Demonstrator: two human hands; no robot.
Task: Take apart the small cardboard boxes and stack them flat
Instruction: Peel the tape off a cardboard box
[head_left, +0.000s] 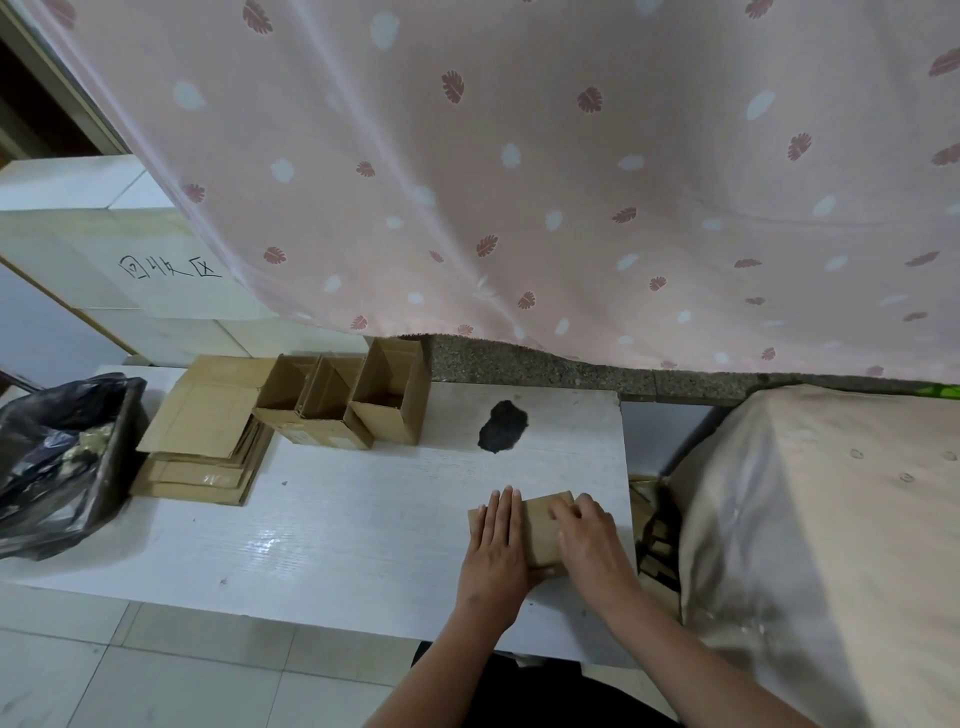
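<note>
A small brown cardboard box (540, 530) lies on the white table (337, 530) near its right front corner. My left hand (496, 551) rests flat on the box's left part, fingers straight and together. My right hand (589, 545) presses on its right part with fingers bent over the top edge. Three open, upright small boxes (343, 400) stand in a row at the table's back. A stack of flattened boxes (205, 436) lies to their left.
A black plastic bag in a bin (57, 457) sits at the table's left end. A dark patch (503, 427) marks the tabletop. A cloth-covered bulk (821, 545) stands right of the table, with cardboard scraps (655, 540) in the gap. A pink curtain (519, 182) hangs behind.
</note>
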